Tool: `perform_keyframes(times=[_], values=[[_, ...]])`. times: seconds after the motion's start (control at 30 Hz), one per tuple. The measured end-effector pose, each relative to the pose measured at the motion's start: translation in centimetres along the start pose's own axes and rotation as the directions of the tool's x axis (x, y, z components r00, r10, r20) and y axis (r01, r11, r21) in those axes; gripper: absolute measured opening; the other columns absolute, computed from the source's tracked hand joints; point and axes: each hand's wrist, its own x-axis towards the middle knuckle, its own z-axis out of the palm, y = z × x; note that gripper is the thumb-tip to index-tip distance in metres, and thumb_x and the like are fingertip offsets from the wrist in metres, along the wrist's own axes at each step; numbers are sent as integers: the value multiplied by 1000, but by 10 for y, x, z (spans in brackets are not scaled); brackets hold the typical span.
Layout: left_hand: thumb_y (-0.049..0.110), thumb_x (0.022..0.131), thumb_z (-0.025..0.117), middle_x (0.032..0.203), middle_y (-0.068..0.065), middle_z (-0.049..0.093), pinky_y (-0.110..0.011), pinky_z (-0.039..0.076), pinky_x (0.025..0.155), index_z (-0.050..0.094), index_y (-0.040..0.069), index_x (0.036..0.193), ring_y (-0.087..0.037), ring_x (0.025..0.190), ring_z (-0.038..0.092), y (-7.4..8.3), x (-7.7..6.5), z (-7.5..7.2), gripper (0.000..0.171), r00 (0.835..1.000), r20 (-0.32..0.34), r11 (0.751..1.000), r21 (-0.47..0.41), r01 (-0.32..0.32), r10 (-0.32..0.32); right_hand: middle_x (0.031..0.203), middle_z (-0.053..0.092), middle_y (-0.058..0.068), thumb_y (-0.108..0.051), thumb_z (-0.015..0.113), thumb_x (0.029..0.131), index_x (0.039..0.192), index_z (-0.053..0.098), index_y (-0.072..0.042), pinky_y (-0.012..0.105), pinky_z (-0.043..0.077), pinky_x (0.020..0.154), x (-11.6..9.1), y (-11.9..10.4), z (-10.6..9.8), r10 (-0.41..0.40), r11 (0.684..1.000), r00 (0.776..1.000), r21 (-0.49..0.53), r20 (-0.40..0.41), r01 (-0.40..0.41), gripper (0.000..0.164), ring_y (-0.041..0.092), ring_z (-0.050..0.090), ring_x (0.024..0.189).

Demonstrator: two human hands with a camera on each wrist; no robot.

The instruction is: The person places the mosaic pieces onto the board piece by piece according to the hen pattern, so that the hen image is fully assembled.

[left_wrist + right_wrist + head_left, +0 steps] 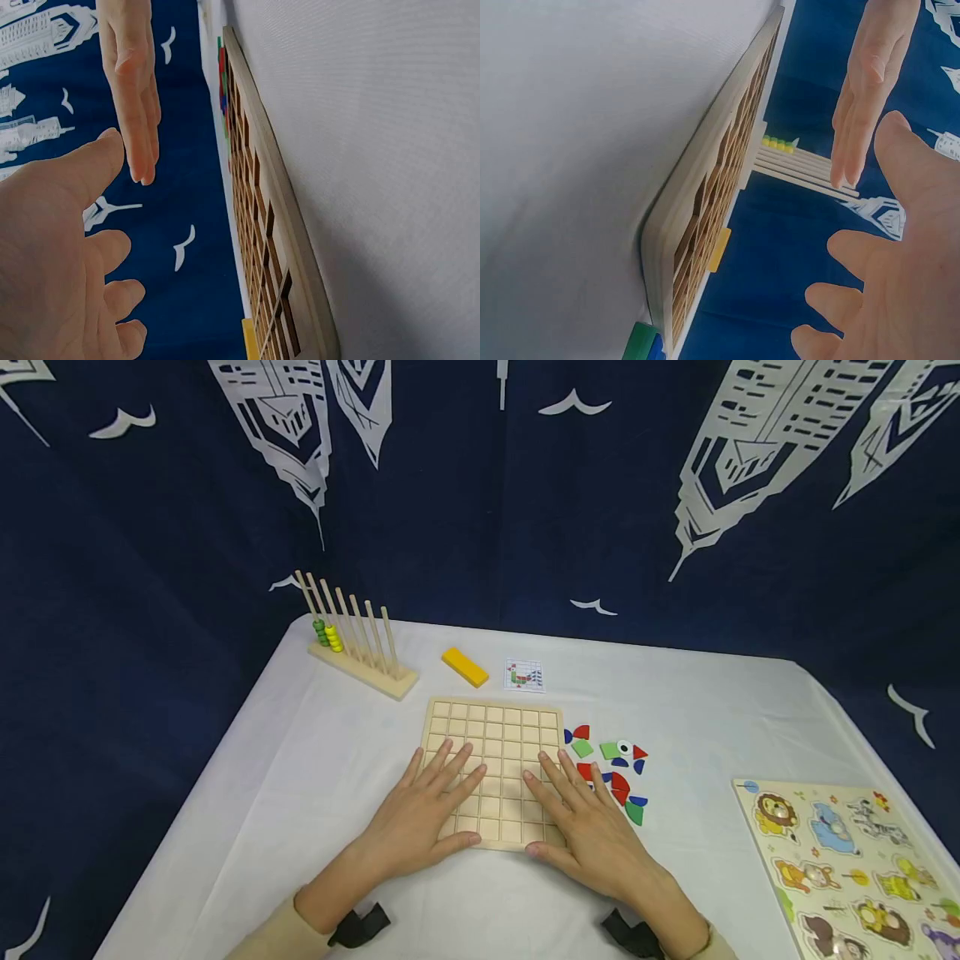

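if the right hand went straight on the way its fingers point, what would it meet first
Probably the dark blue curtain: the right hand looks roughly level above the wooden grid board, aimed towards the yellow block, which seems low enough to clear. Depth is uncertain, though.

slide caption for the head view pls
Left hand and right hand held open above a wooden grid, coloured pieces to its right.

A dark blue curtain printed with white towers and birds hangs behind a table covered by a white cloth.
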Motion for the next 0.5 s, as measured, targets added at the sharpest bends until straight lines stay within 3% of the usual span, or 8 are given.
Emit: perform_keyframes(times=[0.3, 0.4, 0.5], values=[[60, 90, 57, 164, -10, 18, -60, 15, 121, 32, 19, 154, -35, 151, 15, 0, 0, -1, 80, 1000, -9, 1000, 9, 4, -4, 164, 21, 4, -64, 61, 84, 153, 34, -26, 62, 16, 119, 2, 4, 1, -15, 1000, 999, -6, -37, 14, 84, 32, 15, 152], [59, 90, 58, 164, -11, 16, -60, 16, 120, 30, 17, 155, -35, 152, 13, -1, -2, -2, 82, 1000, -25, 1000, -25, 15, -16, 162, 27, 7, -57, 66, 84, 151, 39, -22, 61, 22, 117, 2, 11, -1, -50, 999, 991, 11, -122, 51, 80, 33, 23, 149], [57, 89, 60, 165, -12, 12, -59, 18, 120, 26, 14, 156, -34, 152, 11, -7, -6, -3, 86, 997, -57, 994, -97, 47, -53, 154, 40, 12, -40, 73, 84, 145, 48, -14, 55, 34, 111, 3, 25, -7, -82, 994, 961, 51, -265, 99, 70, 34, 38, 141]])
